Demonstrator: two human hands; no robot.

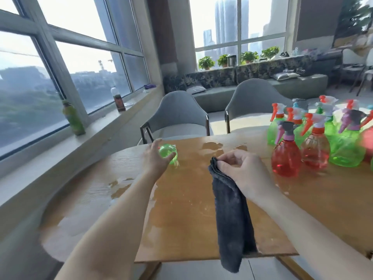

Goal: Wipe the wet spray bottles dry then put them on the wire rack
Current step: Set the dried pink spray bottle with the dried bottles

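Note:
My left hand grips a green spray bottle near the far left part of the wooden table; my palm hides the bottle's top. My right hand pinches the top of a dark grey cloth, which hangs down past the table's front edge. Several red and green spray bottles with orange, pink and grey triggers stand in a cluster at the table's right. No wire rack is in view.
Patches of water lie on the table top. Two grey chairs stand behind the table. A window sill on the left carries two bottles. A sofa and potted plants line the far window.

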